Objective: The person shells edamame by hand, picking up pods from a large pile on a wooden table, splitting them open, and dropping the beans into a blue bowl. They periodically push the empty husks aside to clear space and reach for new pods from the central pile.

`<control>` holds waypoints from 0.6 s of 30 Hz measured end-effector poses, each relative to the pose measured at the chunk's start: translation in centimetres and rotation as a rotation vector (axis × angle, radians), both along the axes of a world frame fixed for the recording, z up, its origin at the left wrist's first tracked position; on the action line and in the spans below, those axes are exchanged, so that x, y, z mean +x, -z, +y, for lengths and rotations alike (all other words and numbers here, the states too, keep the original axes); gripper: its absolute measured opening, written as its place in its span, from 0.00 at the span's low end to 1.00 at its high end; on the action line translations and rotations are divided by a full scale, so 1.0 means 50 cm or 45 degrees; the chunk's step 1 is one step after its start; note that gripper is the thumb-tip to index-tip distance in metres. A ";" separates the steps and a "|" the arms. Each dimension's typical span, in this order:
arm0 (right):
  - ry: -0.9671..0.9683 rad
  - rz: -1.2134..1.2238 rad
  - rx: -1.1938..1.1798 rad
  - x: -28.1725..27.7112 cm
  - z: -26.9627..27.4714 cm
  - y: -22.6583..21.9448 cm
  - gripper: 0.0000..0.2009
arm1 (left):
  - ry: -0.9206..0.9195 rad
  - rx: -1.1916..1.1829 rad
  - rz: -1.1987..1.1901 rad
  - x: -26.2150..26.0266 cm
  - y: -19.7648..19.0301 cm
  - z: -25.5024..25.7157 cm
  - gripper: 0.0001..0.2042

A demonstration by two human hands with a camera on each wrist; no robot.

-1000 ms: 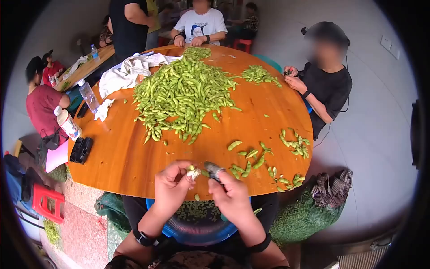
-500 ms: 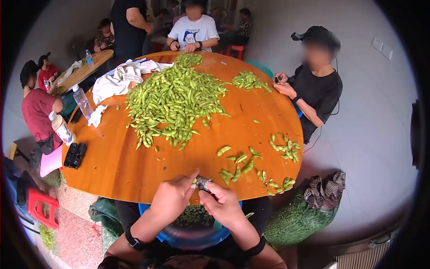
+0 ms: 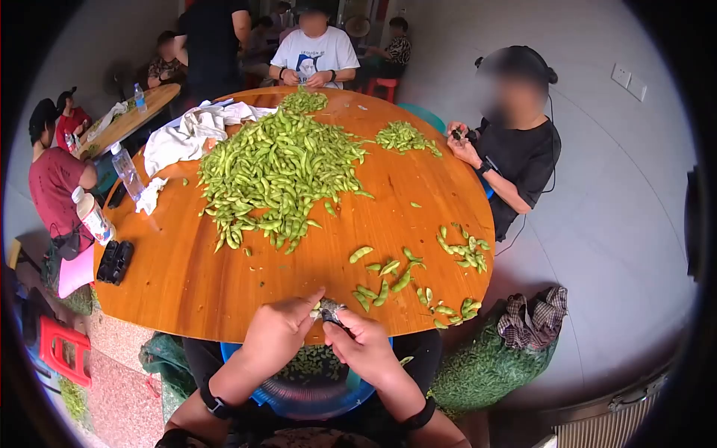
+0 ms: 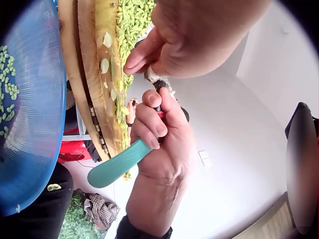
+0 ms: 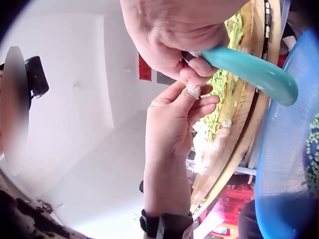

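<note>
In the head view my left hand (image 3: pixel 276 332) is at the near table edge, index finger stretched forward. Its thumb and finger pinch a small pale-green edamame pod (image 3: pixel 316 306), mostly hidden; whitish wrapping shows at the thumb. My right hand (image 3: pixel 362 345) meets it there, fingers curled round a tool with a curved teal handle (image 4: pixel 119 165) that sticks out below the palm. The tool's dark grey end (image 3: pixel 331 308) lies against the left fingertips; its exact kind I cannot tell. Loose pods (image 3: pixel 385 280) lie ahead to the right.
A big heap of edamame pods (image 3: pixel 276 179) covers the round table's middle (image 3: pixel 172 284). Below the edge is a blue basin (image 4: pixel 37 124) of shelled beans. Bottles (image 3: pixel 93 216), a cloth (image 3: pixel 183 138) and a black case (image 3: pixel 115 261) stand left. A person (image 3: pixel 515 149) sits right, beyond a green sack (image 3: pixel 485 373).
My hands have come together: the left index finger has straightened and the tool's end has moved against the left fingertips. The head view has shifted, so the table appears further left.
</note>
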State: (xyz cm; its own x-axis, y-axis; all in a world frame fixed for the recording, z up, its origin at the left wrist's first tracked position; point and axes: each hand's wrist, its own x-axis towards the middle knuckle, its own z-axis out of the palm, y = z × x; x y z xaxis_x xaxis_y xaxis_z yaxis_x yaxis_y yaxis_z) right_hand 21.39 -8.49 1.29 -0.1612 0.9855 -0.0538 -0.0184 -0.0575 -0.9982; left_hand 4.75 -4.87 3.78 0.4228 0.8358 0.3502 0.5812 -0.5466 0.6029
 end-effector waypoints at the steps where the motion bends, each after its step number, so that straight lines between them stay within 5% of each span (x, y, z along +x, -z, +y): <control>1: 0.013 0.030 -0.015 -0.002 0.001 0.001 0.06 | -0.001 -0.001 0.000 0.002 0.002 0.000 0.21; 11: -0.045 0.316 -0.161 0.006 0.010 -0.005 0.05 | 0.101 -0.098 -0.067 -0.023 0.019 0.013 0.20; 13: -0.070 0.377 -0.219 0.010 0.013 -0.006 0.05 | 0.224 -0.669 -0.466 -0.033 0.030 0.024 0.18; 15: -0.088 0.402 -0.299 0.013 0.016 -0.009 0.07 | 0.318 -0.698 -0.475 -0.043 0.039 0.034 0.16; 18: -0.140 0.381 -0.325 0.017 0.022 -0.016 0.07 | 0.351 -1.111 -0.912 -0.038 0.032 0.032 0.13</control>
